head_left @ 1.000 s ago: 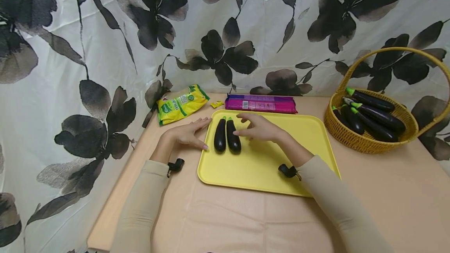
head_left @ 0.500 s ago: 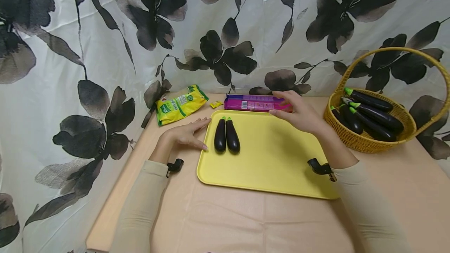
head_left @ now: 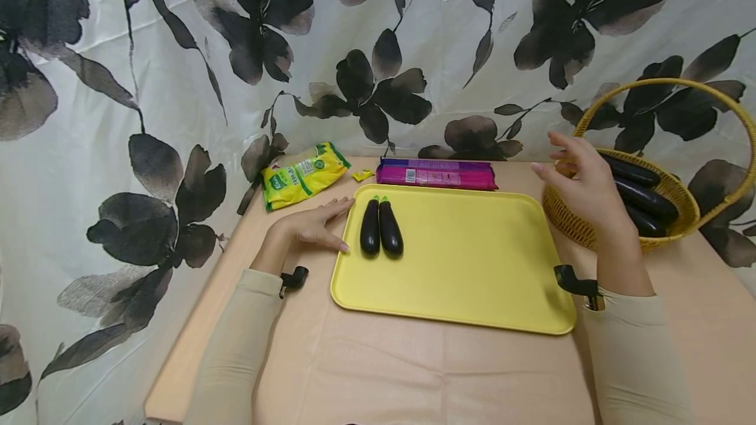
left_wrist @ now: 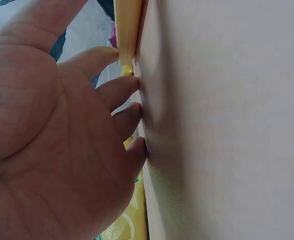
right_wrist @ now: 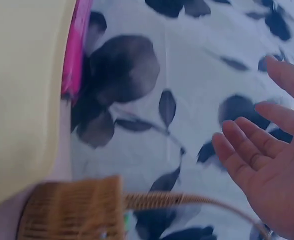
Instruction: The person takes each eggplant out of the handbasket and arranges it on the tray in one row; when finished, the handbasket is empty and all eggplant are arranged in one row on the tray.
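Observation:
Two dark purple eggplants, a left one (head_left: 369, 228) and a right one (head_left: 390, 229), lie side by side near the left end of a yellow tray (head_left: 466, 261). My left hand (head_left: 310, 225) rests at the tray's left edge, fingers spread; in the left wrist view a fingertip touches the tray's side and others meet the tabletop. My right hand (head_left: 587, 185) is raised in front of the left side of a wicker basket (head_left: 575, 225), its fingers relaxed and holding nothing. Several more eggplants (head_left: 646, 199) lie in the basket, partly hidden behind that hand.
Behind the tray lie a yellow-green packet (head_left: 307, 174), a small yellow wrapper (head_left: 363, 176) and a magenta-purple packet (head_left: 437, 174). The basket's tall handle (head_left: 679, 82) arches over it. A floral curtain (head_left: 331, 31) hangs along the back and left.
My right hand has moved away from the two eggplants, rightward across the tray to the basket. The left hand stays at the tray's edge.

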The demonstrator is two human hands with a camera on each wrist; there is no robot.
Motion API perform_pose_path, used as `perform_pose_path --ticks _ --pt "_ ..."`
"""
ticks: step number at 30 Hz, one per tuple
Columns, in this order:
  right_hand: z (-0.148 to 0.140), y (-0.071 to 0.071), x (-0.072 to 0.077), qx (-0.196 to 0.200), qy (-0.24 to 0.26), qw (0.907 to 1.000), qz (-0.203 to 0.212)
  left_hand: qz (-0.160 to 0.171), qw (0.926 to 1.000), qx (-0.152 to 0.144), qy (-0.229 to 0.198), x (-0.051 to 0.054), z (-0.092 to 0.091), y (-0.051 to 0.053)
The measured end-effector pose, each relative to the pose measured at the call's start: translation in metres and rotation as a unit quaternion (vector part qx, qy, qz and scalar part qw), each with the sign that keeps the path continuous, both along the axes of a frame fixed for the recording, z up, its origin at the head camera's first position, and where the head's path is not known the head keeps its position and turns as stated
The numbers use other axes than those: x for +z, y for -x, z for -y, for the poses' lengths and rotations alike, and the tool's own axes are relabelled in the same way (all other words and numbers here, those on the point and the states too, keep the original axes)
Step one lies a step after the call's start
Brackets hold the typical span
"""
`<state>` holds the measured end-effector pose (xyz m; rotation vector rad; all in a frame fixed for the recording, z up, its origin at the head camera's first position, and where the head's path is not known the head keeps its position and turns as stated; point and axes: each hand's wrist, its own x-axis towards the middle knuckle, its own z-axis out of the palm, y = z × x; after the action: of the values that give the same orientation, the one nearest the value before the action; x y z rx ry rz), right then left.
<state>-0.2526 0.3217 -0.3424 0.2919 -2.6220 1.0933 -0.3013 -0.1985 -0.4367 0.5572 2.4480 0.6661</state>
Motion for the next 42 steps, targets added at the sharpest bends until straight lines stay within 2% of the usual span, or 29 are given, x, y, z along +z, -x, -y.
perform_pose_path --ticks 4,14,21,28,35,42 --pt "-0.018 -0.001 -0.006 -0.041 -0.011 0.9990 0.009 0.000 1.0000 0.001 -0.001 0.001 -0.002 0.000" --pt "-0.054 0.003 -0.022 -0.096 -0.020 0.9941 0.047 0.007 0.9999 0.012 -0.004 0.001 -0.004 0.001" --pt "-0.071 0.008 -0.032 -0.105 -0.030 0.9923 0.057 0.006 0.9999 0.007 -0.006 -0.001 -0.002 0.002" --pt "-0.084 0.009 -0.041 -0.112 -0.021 0.9882 0.103 0.004 1.0000 0.003 -0.006 0.000 -0.003 0.000" --pt "-0.100 0.015 -0.054 -0.096 -0.072 0.9821 0.146 0.000 1.0000 0.001 -0.003 0.002 -0.001 0.000" --pt "-0.117 0.024 -0.059 -0.070 -0.104 0.9716 0.200 0.005 1.0000 0.005 -0.001 0.001 -0.001 -0.001"
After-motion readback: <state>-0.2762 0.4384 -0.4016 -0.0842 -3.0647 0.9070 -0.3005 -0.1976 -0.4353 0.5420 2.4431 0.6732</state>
